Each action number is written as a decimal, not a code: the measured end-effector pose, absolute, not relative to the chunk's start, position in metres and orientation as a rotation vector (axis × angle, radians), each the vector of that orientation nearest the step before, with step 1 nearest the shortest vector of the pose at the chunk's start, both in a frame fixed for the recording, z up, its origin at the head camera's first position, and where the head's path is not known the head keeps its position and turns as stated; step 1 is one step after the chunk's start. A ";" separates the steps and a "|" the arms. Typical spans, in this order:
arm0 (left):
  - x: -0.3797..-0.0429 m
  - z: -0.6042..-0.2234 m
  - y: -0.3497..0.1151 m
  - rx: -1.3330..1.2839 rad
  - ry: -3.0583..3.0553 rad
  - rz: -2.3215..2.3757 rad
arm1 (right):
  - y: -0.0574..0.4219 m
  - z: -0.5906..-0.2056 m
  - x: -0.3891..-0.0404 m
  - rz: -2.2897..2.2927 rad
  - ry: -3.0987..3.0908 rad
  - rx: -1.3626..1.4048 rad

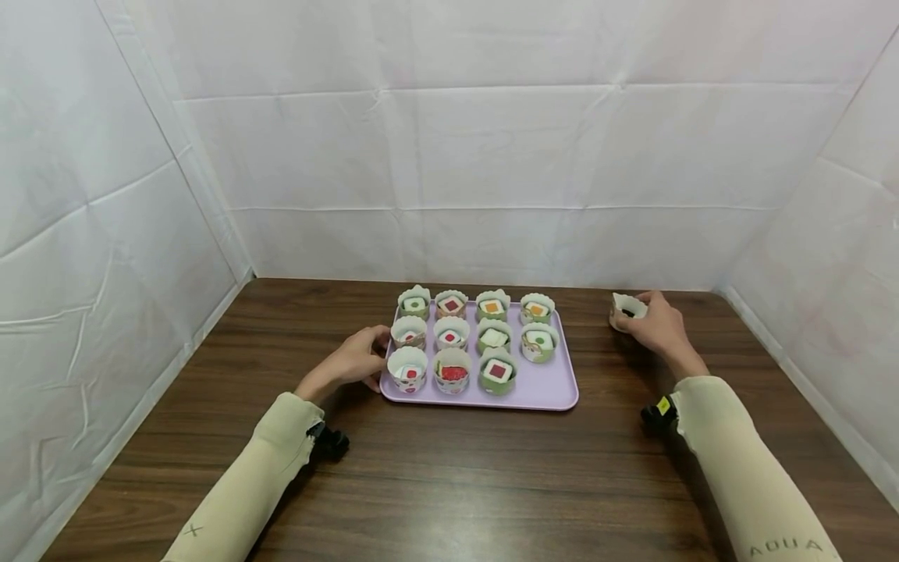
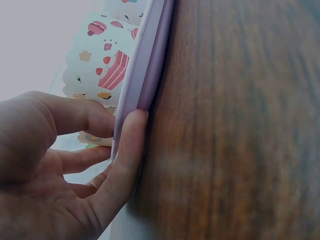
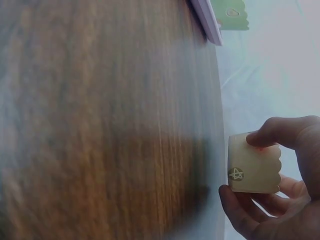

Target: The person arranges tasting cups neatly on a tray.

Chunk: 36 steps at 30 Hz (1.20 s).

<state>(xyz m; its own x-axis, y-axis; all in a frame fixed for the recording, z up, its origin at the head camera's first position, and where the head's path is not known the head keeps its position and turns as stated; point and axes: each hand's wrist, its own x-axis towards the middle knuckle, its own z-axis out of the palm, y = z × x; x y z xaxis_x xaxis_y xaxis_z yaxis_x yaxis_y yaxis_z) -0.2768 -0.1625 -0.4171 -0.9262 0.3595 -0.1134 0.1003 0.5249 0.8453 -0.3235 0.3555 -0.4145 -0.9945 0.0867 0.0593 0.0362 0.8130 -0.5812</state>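
Note:
A lilac tray [image 1: 544, 392] lies on the table with several paper baking cups on it, such as one with a red filling [image 1: 452, 374] in the front row. My left hand [image 1: 357, 359] is at the tray's left side. Its fingers pinch the tray's rim [image 2: 142, 65], one digit on each side, as the left wrist view shows. Off to the tray's right, my right hand [image 1: 663, 324] grips a single paper baking cup [image 3: 250, 162] between thumb and fingers. Something dark sits inside that cup; its kind is too small to tell.
Most cups hold small white pieces with coloured centres, like the green-dotted one [image 1: 539, 341] at right. Dark wooden table [image 1: 449, 484] spreads in front of the tray. White cloth walls [image 1: 492, 156] stand behind and at both sides.

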 end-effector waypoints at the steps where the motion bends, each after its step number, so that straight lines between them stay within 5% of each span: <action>1: -0.277 -0.417 -0.163 0.389 2.489 1.360 | 0.354 -0.415 -0.323 0.922 -2.907 -0.093; 36: -0.277 -0.418 -0.162 0.375 2.494 1.345 | 0.298 -0.400 -0.282 0.858 -2.749 0.109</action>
<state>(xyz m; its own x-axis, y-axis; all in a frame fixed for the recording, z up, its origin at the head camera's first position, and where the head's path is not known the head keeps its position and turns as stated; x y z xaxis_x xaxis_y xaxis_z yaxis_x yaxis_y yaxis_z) -0.2770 -0.1624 -0.4184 -0.9263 0.3562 -0.1229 0.0930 0.5324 0.8414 -0.2817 0.2978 -0.3995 -0.9637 0.0054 0.2670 -0.1475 0.8227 -0.5490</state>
